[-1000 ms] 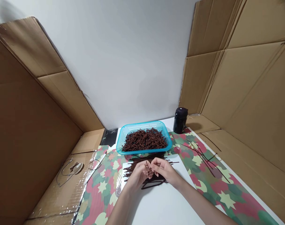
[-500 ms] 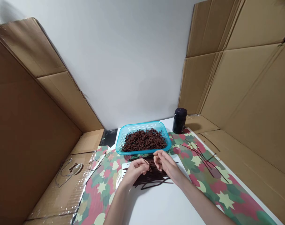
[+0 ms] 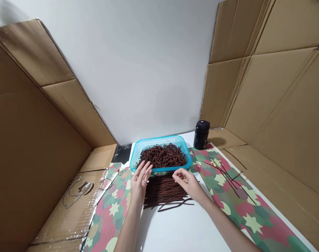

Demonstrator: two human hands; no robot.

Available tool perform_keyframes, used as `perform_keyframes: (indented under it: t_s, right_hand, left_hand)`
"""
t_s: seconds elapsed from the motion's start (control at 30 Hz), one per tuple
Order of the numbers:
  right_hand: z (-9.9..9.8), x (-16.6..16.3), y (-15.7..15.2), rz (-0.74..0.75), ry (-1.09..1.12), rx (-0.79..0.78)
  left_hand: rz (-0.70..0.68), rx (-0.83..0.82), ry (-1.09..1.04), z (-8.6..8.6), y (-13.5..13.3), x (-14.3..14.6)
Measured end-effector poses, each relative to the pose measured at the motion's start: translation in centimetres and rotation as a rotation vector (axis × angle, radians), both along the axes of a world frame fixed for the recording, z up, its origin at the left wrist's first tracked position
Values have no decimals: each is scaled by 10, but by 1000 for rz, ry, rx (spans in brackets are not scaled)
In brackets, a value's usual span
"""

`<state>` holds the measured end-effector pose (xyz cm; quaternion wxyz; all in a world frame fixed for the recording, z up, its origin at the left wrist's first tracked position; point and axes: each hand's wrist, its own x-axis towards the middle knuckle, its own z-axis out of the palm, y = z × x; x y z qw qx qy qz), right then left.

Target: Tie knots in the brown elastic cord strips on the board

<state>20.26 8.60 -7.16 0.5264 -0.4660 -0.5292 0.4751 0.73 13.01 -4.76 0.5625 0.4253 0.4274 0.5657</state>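
My left hand (image 3: pixel 140 180) has its fingers stretched out at the front left rim of a blue plastic basket (image 3: pixel 134 147), with nothing seen in them. Inside the basket lies a heap of short, tangled dark brown pieces (image 3: pixel 162 156). My right hand (image 3: pixel 187 182) is closed, thumb and fingertips pressed together, above the right side of a layer of long, dark brown strands (image 3: pixel 163 190). Whether a small piece sits in that pinch, I cannot make out. The strands lie side by side on a white sheet (image 3: pixel 183 231) in front of the basket.
A black lidded flask (image 3: pixel 201 135) stands right of the basket. Several loose strands (image 3: pixel 229 178) lie on the patterned table cover (image 3: pixel 254 224) to the right. Glasses (image 3: pixel 70 192) and a small round object (image 3: pixel 86 188) rest on the left cardboard. Cardboard walls (image 3: pixel 285 98) rise on both sides.
My left hand has moved left and up to the basket's rim, and its fingers have opened. My right hand's fingers have closed to a pinch. The small brown piece at my left fingertips no longer shows there.
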Motion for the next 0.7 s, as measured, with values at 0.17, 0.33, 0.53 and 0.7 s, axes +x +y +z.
perform_keyframes:
  t_s: [0.17, 0.33, 0.53, 0.7]
  right_hand:
    - [0, 2, -8, 78, -279, 97]
    - [-2, 2, -11, 133, -431, 126]
    - [5, 3, -10, 132, -462, 145]
    - [11, 9, -8, 122, -421, 137]
  left_hand:
    - [-132, 64, 275, -4, -2, -2]
    - [-438, 144, 596, 0, -12, -1]
    - [-529, 170, 765, 6, -11, -3]
    - [-574, 76, 737, 7, -10, -9]
